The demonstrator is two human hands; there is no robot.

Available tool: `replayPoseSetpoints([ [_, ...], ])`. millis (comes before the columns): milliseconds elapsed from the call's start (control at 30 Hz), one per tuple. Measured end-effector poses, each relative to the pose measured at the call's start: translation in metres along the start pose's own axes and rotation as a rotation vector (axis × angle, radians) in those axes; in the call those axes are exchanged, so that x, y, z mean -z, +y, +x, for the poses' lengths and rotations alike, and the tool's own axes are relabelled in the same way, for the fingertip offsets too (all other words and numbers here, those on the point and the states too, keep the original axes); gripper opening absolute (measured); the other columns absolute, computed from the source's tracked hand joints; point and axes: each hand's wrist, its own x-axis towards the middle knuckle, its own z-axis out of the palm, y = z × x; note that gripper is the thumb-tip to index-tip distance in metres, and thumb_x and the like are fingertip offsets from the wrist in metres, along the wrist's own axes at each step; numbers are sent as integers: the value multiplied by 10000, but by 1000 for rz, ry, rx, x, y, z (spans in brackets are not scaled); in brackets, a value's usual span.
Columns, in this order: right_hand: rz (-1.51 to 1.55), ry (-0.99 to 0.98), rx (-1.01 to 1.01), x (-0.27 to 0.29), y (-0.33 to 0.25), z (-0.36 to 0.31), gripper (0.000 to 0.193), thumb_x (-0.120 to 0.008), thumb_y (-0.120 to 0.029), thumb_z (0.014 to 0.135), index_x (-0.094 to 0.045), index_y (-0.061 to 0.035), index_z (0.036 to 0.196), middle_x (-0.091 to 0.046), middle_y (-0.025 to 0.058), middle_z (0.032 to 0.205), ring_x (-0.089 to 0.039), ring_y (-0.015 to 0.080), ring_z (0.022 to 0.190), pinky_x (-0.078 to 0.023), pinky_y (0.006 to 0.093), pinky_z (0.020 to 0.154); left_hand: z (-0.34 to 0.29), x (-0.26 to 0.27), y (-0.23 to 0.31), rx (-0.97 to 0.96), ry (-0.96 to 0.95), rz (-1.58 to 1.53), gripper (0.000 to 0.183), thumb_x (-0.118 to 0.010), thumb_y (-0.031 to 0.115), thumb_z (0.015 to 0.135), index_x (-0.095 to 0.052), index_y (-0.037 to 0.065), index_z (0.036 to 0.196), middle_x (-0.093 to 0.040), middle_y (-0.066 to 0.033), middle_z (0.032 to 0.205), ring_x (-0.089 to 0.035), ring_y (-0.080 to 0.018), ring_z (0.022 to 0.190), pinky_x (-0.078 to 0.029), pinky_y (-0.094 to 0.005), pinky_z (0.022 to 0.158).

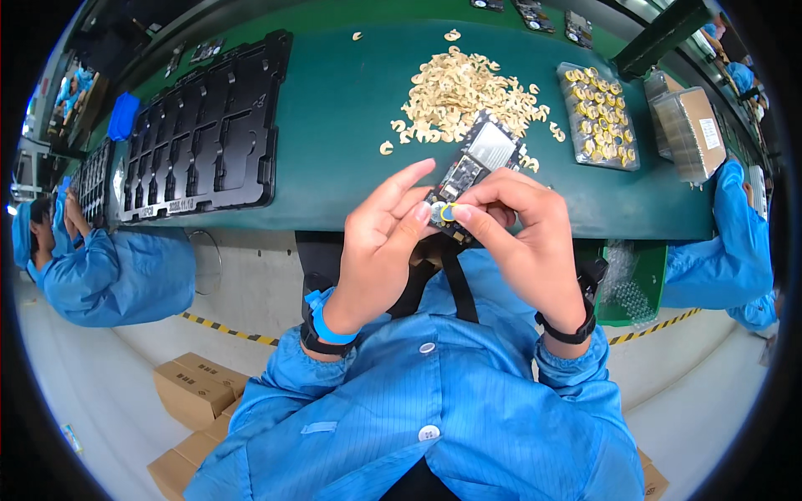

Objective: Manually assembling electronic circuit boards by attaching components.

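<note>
Both hands up close over the blue smock, above the table's near edge. Left hand (376, 250) and right hand (522, 225) pinch a black circuit board (472, 167) between fingertips, board tilted up and away; thumbs meet at a small round coin cell (447, 212) on its near end. Beyond, on the green table (334, 117): a pile of tan backing scraps (459, 92), black moulded tray (205, 129) left, clear tray of cells (597, 117) right.

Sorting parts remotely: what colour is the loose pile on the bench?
Pale tan pile, clearest in the head view.
</note>
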Motion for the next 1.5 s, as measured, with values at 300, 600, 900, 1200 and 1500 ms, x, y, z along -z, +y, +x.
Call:
replayPoseSetpoints([
  [300,-151,34,49,-12,-7,0,46,-758,-33,867,-726,-2,878,-636,90,772,-567,201,634,-431,330,583,-2,0,0,-35,-15,-133,339,-496,18,1083,-496,-130,1387,-645,-247,1328,-676,-260,1208,-584,-367,1031],
  [600,-162,2,63,-11,-6,2,51,-744,-25,851,-704,6,851,-623,91,761,-567,207,653,-429,340,593,-2,1,-2,-54,-16,-106,341,-493,26,1087,-491,-131,1389,-656,-243,1312,-685,-253,1192,-592,-350,1010],
  [900,-123,20,56,-14,-4,2,53,-767,-11,851,-724,19,862,-614,43,764,-508,116,683,-383,273,620,-3,0,0,-49,-12,-95,347,-503,40,1089,-494,-131,1391,-669,-233,1294,-689,-243,1180,-595,-339,1000],
  [1200,-168,82,95,-20,-4,-1,84,-783,-20,823,-703,5,818,-627,89,744,-566,198,629,-432,322,571,-5,-3,-1,-115,15,12,401,-563,-60,1023,-490,-145,1408,-637,-252,1350,-645,-232,1232,-559,-348,1041],
  [1500,-127,126,75,-22,0,-3,67,-788,3,815,-723,6,830,-628,77,736,-550,169,616,-421,303,556,-3,-3,1,-130,10,40,365,-516,-81,1040,-512,-136,1400,-673,-229,1310,-648,-185,1192,-533,-278,998],
])
